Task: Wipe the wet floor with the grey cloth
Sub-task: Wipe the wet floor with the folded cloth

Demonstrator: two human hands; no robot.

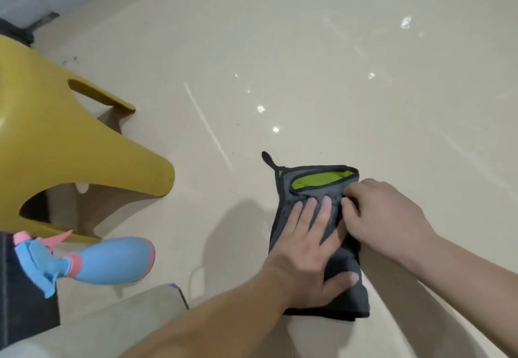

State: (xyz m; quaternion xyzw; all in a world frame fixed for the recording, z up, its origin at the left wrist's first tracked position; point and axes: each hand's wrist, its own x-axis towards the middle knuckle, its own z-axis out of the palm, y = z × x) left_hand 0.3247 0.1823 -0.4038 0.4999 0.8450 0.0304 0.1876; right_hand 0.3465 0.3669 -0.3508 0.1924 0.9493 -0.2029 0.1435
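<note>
Grey folded microfibre cloth with green lining (308, 186) is lying on the glossy beige floor (308, 49); I am pressing it with my flat, spread left hand (305, 242); my right hand (384, 217) is pinching its fold; next, I judge, sliding it toward the wet spots.

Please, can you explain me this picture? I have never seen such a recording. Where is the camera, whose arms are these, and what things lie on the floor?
There is no machine here. A person wears one camera on the head, and it looks forward and down, so the two bare arms are their own. The left hand presses flat on a folded grey cloth with a green inner side, which lies on the shiny beige floor. The right hand pinches the cloth's upper part with its fingers. Small bright wet spots shine further away. To the left stands a yellow plastic stool and a blue and pink spray bottle.
</note>
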